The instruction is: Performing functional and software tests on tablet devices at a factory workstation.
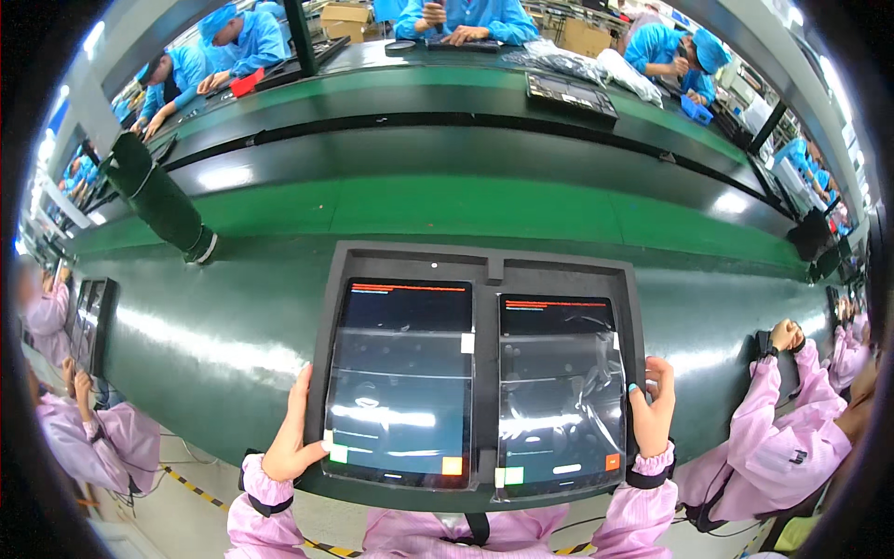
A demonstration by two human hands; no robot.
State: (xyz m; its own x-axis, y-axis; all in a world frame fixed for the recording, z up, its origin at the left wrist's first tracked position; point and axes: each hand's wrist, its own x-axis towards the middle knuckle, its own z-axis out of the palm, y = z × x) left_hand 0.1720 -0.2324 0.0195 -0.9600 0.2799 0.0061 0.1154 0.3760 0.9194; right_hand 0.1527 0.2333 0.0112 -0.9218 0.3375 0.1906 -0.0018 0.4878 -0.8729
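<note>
In front of me a black foam tray [486, 373] holds two tablets side by side in its recesses. The left tablet [400, 359] and the right tablet [559, 373] both have lit dark screens, with red lines at the top and green and orange squares near the bottom. Clear film with glare covers them. My left hand [293, 433] grips the tray's left edge, fingers straight along the side and thumb at the left tablet's lower corner. Around the right edge, my right hand [654, 410] is curled, thumb on the rim, some fingers hidden.
The tray rests at the near edge of a green bench [233, 307]. A dark green wrapped post [158, 196] stands at the left. Co-workers in pink sit on both sides; others in blue work across the bench. A device in a black tray [570, 95] lies on the far ledge.
</note>
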